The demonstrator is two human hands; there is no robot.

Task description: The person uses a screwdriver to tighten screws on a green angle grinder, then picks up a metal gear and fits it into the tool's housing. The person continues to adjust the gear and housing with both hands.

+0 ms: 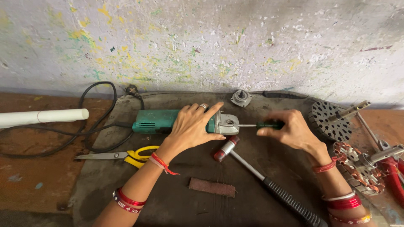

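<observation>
Fingers [201, 112] of the left hand [191, 128] lie spread, pressing down the green-bodied angle grinder [166, 121] at frame centre; the right hand [290, 130] clenches a green-handled screwdriver [269, 125] whose shaft reaches the grinder's grey metal head [228, 124].

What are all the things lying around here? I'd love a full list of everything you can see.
Angle grinder: one, green body with grey metal head, middle of the dark mat, under the left hand.
Screwdriver: one, dark green handle, tip at the grinder head, in the right hand.
Hammer: one, red and silver head, black grip, on the mat below the grinder.
Scissors: one, yellow handles, left edge of the mat.
Black cable: one, looped left of the grinder.
White pipe: one, far left.
Brown strip: one, on the mat near the front.
Grey metal cap: one, by the wall.
Motor parts: several, grey and copper, right side.
Left hand: resting on the grinder.
Right hand: gripping the screwdriver.
</observation>
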